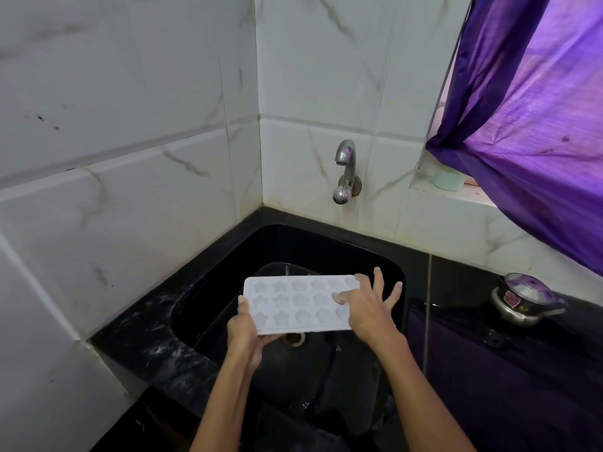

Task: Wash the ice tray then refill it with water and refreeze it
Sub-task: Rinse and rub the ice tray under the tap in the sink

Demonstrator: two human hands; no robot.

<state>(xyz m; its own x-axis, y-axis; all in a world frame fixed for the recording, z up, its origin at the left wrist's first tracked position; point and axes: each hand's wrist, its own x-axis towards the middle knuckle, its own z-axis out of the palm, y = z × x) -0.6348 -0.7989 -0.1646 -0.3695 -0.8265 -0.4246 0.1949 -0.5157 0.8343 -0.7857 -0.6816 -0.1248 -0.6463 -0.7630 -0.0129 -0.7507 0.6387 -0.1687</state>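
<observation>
A white ice tray [293,303] with star- and flower-shaped cells is held level over the black sink [326,249]. My left hand [244,334] grips its left end, thumb on the top rim and fingers underneath. My right hand [368,308] lies on the tray's right end with the fingers spread and straight, the thumb pressing into a cell. A steel tap [345,169] sticks out of the tiled wall above the sink; no water runs from it. The sink drain [295,338] shows just below the tray.
White marble-look tiles form the corner walls on the left and behind. A black counter [489,353] runs right of the sink, with a steel pressure cooker [525,300] on it. A purple curtain [538,125] hangs over the window ledge, where a pale green container [448,179] stands.
</observation>
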